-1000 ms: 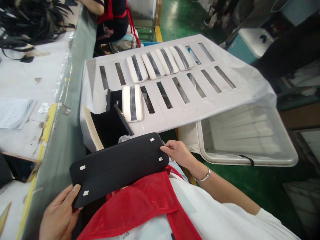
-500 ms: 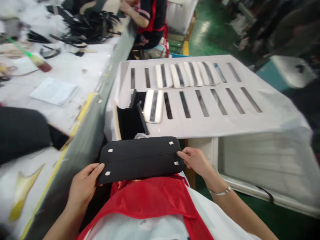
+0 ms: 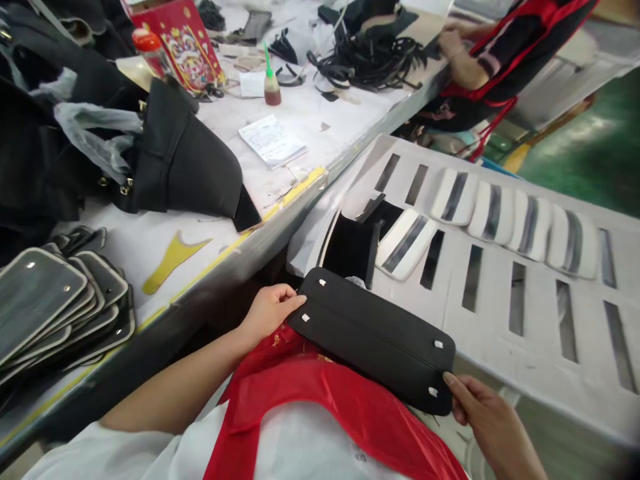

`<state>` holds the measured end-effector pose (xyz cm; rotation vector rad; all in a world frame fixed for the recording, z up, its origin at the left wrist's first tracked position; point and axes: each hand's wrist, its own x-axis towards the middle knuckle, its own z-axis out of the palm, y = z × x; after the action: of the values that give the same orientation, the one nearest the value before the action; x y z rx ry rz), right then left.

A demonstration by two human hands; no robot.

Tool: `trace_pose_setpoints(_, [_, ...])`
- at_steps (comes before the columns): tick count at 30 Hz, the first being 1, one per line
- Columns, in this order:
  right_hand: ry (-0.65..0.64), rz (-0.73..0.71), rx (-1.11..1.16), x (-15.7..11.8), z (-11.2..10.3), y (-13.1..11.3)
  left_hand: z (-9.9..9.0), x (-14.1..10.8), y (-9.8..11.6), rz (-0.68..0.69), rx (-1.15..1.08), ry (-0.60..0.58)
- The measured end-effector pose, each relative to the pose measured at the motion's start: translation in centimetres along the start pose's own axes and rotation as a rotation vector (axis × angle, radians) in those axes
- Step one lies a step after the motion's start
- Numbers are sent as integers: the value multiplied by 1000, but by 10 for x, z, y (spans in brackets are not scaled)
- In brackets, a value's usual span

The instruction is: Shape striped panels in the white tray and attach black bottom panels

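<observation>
A black bag, its flat rectangular base (image 3: 375,337) facing up with rounded corners, a lengthwise seam and a small white-covered stud near each corner, lies over my lap. My left hand (image 3: 273,310) pinches its left end, thumb on top. At the opposite end, my right hand (image 3: 473,400) grips the edge near the lower corner, thumb uppermost and the other fingers partly underneath. Just beyond the base, an open black piece (image 3: 350,247) with a pale edge rests by the slotted table; whether it joins the base is hidden.
The slotted white table (image 3: 535,373) bears several white pads with dark stripes (image 3: 493,212). On the left bench lie black bags (image 3: 195,160), stacked black panels (image 3: 40,293), a yellow template (image 3: 173,263), a notepad (image 3: 273,141) and a glue bottle (image 3: 272,89). A co-worker's arm (image 3: 465,63) reaches over the far bench.
My view has turned left, bringing the stacked panels and the bags on the bench into sight. Both hands keep hold of the black bag, which now slants down to the right.
</observation>
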<state>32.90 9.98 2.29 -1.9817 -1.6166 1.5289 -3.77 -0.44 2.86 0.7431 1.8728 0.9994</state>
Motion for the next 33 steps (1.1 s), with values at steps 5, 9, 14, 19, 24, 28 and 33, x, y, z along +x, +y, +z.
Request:
trace_pose_setpoints(5, [-4,-7,-57,3,-1,3,-5,7,1,50,84,-18])
trace_pose_setpoints(9, [14,-1,-104,1,-1,2,-8,11,2,35,56,-54])
trace_pose_setpoints(14, [38,-17,-139,0,2,-1,-9,9,0,46,-7,-70])
trace_pose_setpoints(19, [33,-14,-117,0,5,-1,-12,2,9,235,36,-58])
trace_pose_setpoints(24, [59,-12,-116,-3,7,-6,-15,13,-2,138,71,-117])
trace_pose_setpoints(28, [58,0,-91,-1,6,-5,-15,18,-13,87,77,-102])
trace_pose_setpoints(33, [44,18,-78,3,3,4,-16,18,-15,79,91,-109])
